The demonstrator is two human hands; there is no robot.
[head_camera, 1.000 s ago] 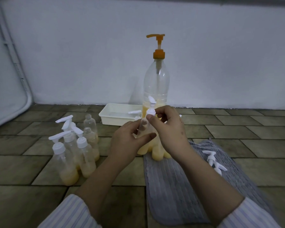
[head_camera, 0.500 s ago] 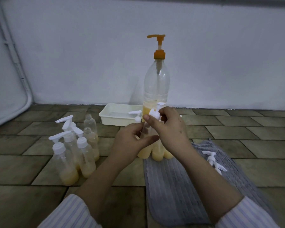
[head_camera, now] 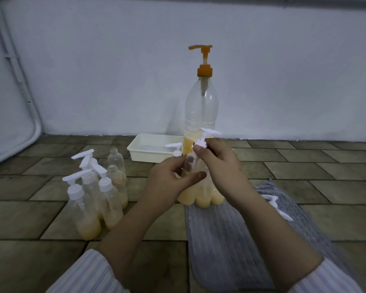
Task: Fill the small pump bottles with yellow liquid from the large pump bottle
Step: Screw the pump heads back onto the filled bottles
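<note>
Left hand (head_camera: 167, 180) grips a small clear plastic bottle (head_camera: 188, 166) before the large orange-pumped bottle (head_camera: 201, 127); right hand (head_camera: 218, 163) pinches its white pump cap (head_camera: 203, 140). Capped part-filled bottles (head_camera: 93, 199) stand left; two uncapped bottles (head_camera: 115, 166) remain.

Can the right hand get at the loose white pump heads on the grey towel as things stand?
Probably not at once: the right hand grips the pump top of the small bottle that the left hand holds. The pump heads lie uncovered beside that forearm, so once freed the way looks clear.
</note>
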